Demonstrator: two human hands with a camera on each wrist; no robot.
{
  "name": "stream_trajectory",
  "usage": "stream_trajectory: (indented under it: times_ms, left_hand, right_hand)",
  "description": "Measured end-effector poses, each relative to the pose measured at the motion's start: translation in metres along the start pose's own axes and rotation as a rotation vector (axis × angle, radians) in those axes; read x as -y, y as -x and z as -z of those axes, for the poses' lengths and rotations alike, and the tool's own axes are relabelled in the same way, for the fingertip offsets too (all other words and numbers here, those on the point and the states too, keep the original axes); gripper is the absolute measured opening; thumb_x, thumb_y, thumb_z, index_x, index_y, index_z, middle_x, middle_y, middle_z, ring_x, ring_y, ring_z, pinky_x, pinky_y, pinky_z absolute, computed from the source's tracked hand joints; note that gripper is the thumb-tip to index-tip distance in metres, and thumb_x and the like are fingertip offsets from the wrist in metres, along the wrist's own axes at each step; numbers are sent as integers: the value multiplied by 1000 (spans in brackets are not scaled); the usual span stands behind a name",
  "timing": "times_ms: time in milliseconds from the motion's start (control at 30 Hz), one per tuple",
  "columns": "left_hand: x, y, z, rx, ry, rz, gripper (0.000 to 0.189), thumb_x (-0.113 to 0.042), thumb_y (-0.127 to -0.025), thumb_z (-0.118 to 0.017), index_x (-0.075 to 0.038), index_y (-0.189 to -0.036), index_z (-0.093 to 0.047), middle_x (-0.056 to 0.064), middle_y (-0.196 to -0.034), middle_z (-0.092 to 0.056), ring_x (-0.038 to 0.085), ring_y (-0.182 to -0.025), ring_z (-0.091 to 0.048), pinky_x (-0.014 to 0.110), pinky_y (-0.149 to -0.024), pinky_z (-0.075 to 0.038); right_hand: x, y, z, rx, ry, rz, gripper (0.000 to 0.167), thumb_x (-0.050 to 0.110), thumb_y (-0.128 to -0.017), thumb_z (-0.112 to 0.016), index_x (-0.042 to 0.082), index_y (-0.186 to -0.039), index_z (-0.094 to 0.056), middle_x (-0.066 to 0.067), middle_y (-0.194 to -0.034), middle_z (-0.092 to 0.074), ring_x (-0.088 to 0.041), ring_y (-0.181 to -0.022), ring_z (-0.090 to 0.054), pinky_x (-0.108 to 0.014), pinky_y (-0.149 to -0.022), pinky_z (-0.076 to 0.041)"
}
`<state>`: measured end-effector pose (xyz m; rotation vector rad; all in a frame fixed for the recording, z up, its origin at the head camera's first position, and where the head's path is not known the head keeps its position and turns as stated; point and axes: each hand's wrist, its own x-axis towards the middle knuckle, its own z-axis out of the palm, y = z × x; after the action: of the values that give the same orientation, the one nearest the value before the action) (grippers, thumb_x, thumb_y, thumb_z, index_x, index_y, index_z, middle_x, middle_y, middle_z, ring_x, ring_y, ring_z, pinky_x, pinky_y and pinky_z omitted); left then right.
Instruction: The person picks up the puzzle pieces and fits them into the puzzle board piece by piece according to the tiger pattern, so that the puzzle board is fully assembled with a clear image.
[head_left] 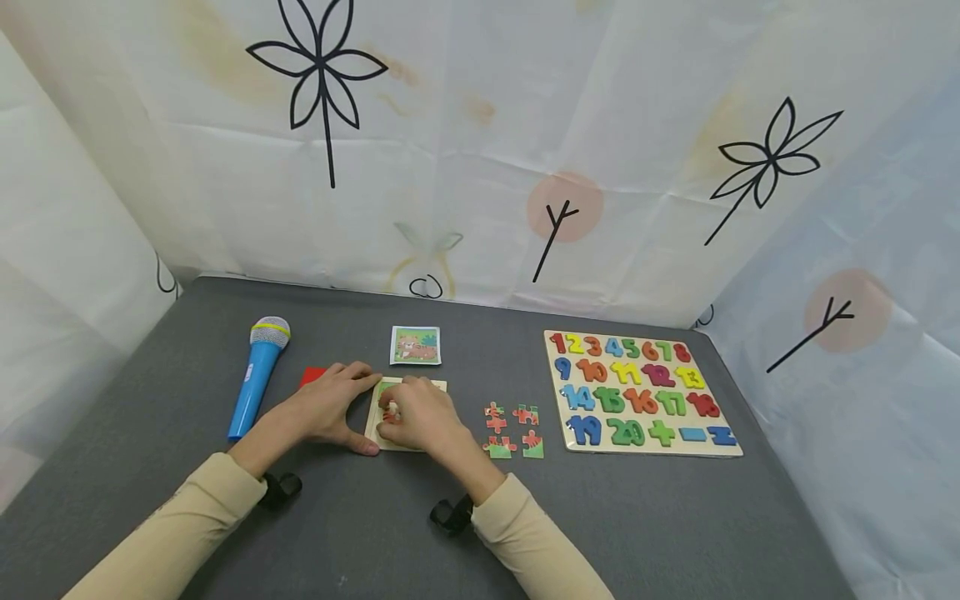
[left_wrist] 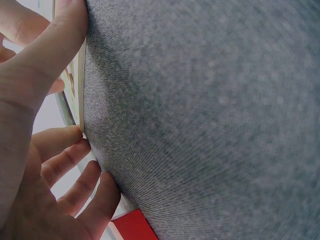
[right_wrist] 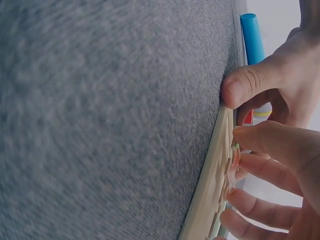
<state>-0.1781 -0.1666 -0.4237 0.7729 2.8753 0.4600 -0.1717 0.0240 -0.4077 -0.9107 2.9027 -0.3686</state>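
A small wooden puzzle board (head_left: pixel 441 386) lies on the table under both hands. My left hand (head_left: pixel 327 408) holds it at the left side, thumb at the near corner and index finger at the far corner. Over the board, my right hand (head_left: pixel 429 417) pinches a reddish puzzle piece (right_wrist: pixel 234 162) against its surface. The fingers partly cover that piece and much of the board. Several loose puzzle pieces (head_left: pixel 498 447), red and green, lie just right of the right hand. Behind the board is a square picture card (head_left: pixel 416 346) showing an animal.
A blue toy microphone (head_left: pixel 257 383) lies at the left, near a red object (head_left: pixel 311 375) partly behind the left hand. At the right sits a wooden number board (head_left: pixel 641 450) with colourful numerals. White patterned cloth (head_left: pixel 465 125) hangs behind the grey table (head_left: pixel 360 533).
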Motion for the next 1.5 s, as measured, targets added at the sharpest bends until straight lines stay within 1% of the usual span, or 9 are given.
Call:
stream_trajectory:
  times_ms: [100, 200, 400, 500, 633, 800, 967, 1167, 1500]
  left_hand:
    - [0, 0, 0, 1, -1, 0, 110, -68, -64, -87, -1, -145, -55, 18, -143, -54, 42, -128, -51, 60, -101, -51]
    - [0, 0, 0, 1, -6, -1, 109, -68, -64, -87, 0, -144, -55, 19, -143, -54, 42, -128, -51, 60, -101, -51]
    - [0, 1, 0, -5, -1, -6, 109, -67, -64, -87, -1, -144, -55, 18, -143, -54, 41, -127, -52, 59, -100, -52]
    - [0, 1, 0, -7, -1, -8, 108, -68, -64, -87, -1, -144, -56, 18, -142, -55, 41, -126, -52, 59, -100, -51]
    - [0, 0, 0, -2, -8, -3, 109, -68, -64, -87, -1, -144, -55, 18, -143, -55, 40, -126, -52, 58, -101, -51]
    - [0, 0, 0, 5, -16, 2, 111, -69, -64, -86, 0, -145, -54, 19, -143, -54, 39, -126, -52, 58, -101, -51]
    - [0, 0, 0, 10, -14, 4, 111, -69, -65, -86, 0, -145, -54, 18, -143, -54, 39, -126, -52, 57, -101, -51]
    - [2, 0, -2, 8, -5, 12, 110, -68, -65, -86, 0, -146, -54, 18, -144, -54, 39, -126, -51, 57, -101, -51]
    - [2, 0, -2, 15, 0, 23, 109, -67, -66, -87, 0, -146, -53, 18, -144, -53, 39, -128, -50, 58, -101, -51]
  right_hand:
    - [2, -2, -1, -4, 15, -1, 21, 29, -89, -77, 20, -108, -79, -2, -96, -70, -17, -85, -62, -20, -58, -39]
    - [4, -4, -2, -15, 22, -9, 22, 31, -89, -78, 20, -108, -79, -1, -97, -70, -19, -90, -65, -22, -59, -43]
    - [4, -8, -5, -35, 52, -21, 23, 33, -87, -79, 23, -108, -78, 0, -100, -70, -20, -97, -66, -27, -71, -53]
    - [2, -8, -5, -37, 41, -34, 25, 35, -88, -79, 23, -110, -78, 0, -102, -70, -20, -97, -65, -28, -69, -53]
    - [-1, -5, 0, -34, -8, -72, 26, 33, -89, -78, 21, -112, -78, -1, -103, -70, -20, -94, -64, -31, -66, -53]
    - [-6, 0, 6, -1, -32, -105, 26, 32, -88, -81, 21, -111, -80, -2, -106, -70, -20, -97, -64, -32, -69, -54]
    - [-9, 2, 5, 16, -28, -103, 22, 32, -87, -82, 22, -107, -81, -3, -109, -71, -22, -103, -65, -34, -72, -55]
    - [-10, 1, 1, 3, -33, -109, 18, 32, -89, -80, 22, -105, -82, -3, -107, -71, -22, -98, -65, -35, -72, -55]
    - [-9, 0, 0, -15, -20, -110, 18, 31, -90, -79, 24, -106, -81, -2, -107, -71, -22, -98, -66, -36, -72, -56]
